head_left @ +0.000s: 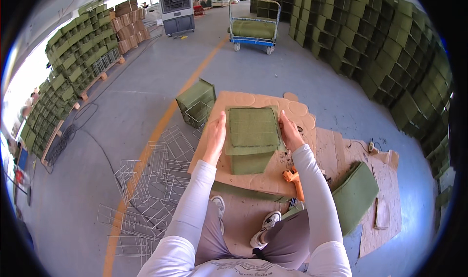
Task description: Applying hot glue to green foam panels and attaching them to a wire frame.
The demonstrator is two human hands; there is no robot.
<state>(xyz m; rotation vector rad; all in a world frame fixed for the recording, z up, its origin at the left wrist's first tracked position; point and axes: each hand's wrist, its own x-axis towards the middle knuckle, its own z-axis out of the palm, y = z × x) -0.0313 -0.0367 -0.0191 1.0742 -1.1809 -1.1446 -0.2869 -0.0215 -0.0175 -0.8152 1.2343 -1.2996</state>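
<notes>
The fingers of the left hand extend upright together beside the left edge of a green box; those of the right hand bend at its right edge. How firmly either grips, I cannot tell. The box is between the hands, above the cardboard-covered surface. An orange glue gun lies near the right forearm. Wire frames cover the floor leftward; a blue trolley stands well beyond.

An orange tool is laid at five o'clock on the cardboard tabletop; wire frames, at eight on the floor.
</notes>
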